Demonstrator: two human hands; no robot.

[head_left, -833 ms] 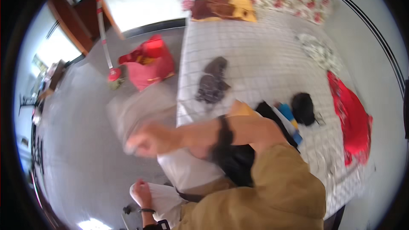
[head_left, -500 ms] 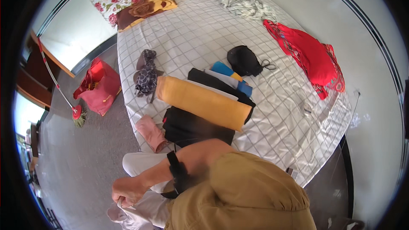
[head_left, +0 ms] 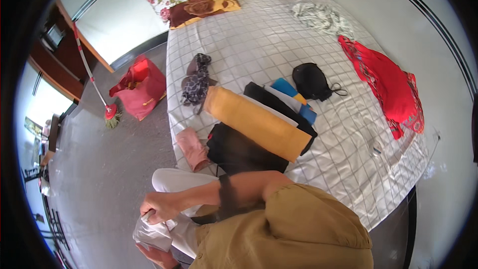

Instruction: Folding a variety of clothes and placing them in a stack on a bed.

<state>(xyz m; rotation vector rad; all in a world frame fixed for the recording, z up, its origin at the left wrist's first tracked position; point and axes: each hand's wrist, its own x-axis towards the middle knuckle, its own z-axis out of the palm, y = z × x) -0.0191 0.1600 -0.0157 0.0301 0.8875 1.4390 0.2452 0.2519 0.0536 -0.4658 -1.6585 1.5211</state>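
Observation:
Low on the left, a whitish cloth hangs bunched beside my white-trousered legs. My right hand has its fingers closed on the upper part of this cloth, the arm reaching across my body. Below it, my left hand grips the cloth's lower edge; its fingertips are partly hidden. Past my right forearm, on the bed, lie a folded black garment, a folded pink cloth and a long folded yellow-orange cloth atop a dark pile.
A patterned bra, a black bra and a red garment lie on the checked bedsheet. A pink-red bag and a mop stand left of the bed. A wall bounds the right.
The view has swung left, so the bed sits farther right. My right hand has raised the white cloth slightly, and my left hand has come into sight below it.

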